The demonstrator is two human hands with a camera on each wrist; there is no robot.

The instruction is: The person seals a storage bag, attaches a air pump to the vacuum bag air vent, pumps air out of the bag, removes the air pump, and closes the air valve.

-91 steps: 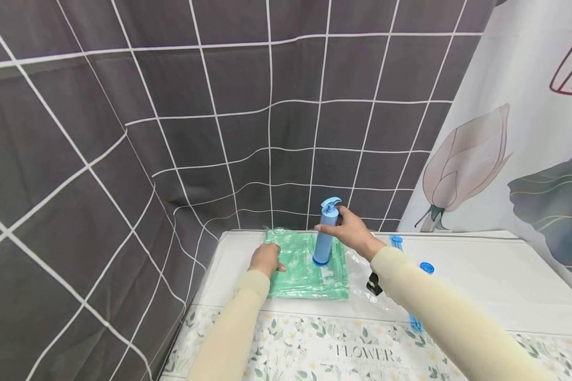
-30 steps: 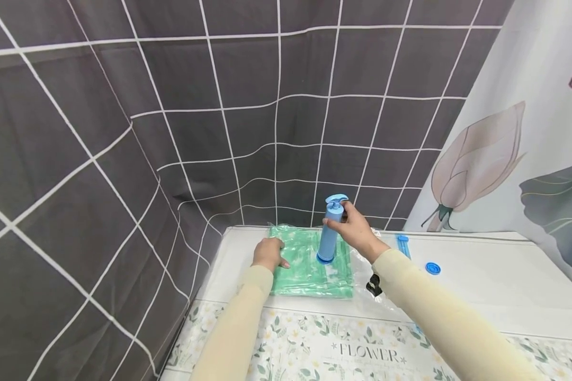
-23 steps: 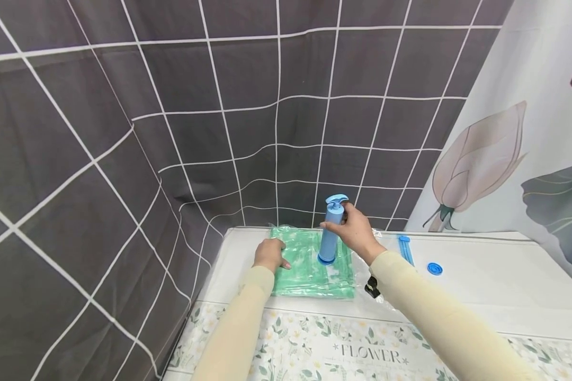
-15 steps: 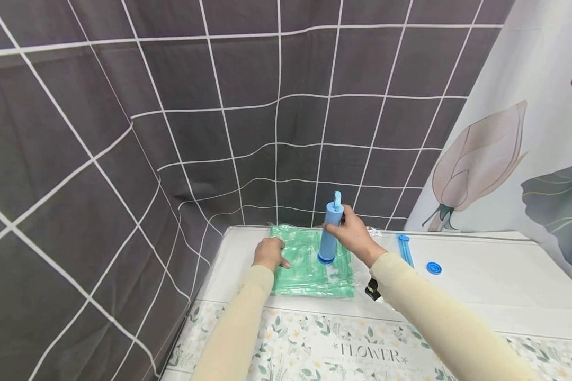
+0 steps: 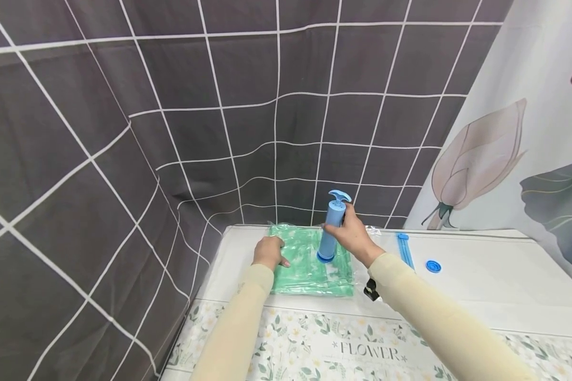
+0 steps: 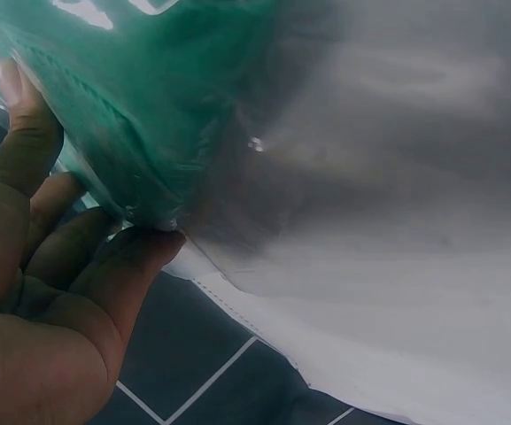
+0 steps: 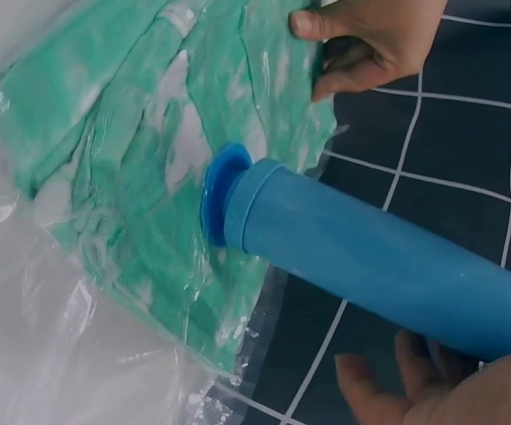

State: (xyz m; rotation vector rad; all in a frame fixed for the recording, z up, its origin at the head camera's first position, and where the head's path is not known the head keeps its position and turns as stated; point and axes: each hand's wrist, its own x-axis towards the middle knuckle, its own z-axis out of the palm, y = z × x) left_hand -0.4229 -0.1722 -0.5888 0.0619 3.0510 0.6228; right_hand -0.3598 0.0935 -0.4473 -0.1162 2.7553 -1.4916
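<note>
A clear plastic vacuum storage bag [image 5: 295, 286] holding folded green-and-white cloth lies flat on the table. A blue hand pump [image 5: 333, 225] stands slightly tilted on it, its foot at the blue valve [image 7: 218, 197] in the bag's top. Curled around the upper barrel, the right hand [image 5: 355, 235] holds the pump just under its T-shaped handle [image 5: 339, 196]. At the bag's left edge, the left hand [image 5: 268, 253] grips the plastic, thumb on top and fingers curled at the side. In the left wrist view its fingertips [image 6: 171, 246] are right at the bag's edge.
Right of the bag, a round blue cap [image 5: 433, 266] and a blue strip with a slider [image 5: 404, 250] lie on the white tabletop [image 5: 486, 278]. A floral cloth [image 5: 314, 336] covers the front. A dark gridded curtain [image 5: 248, 127] hangs behind and at the left.
The pump handle has turned, seen edge-on half a second ago and broadside now. The right hand stays on the barrel, and the left hand stays at the bag's edge.
</note>
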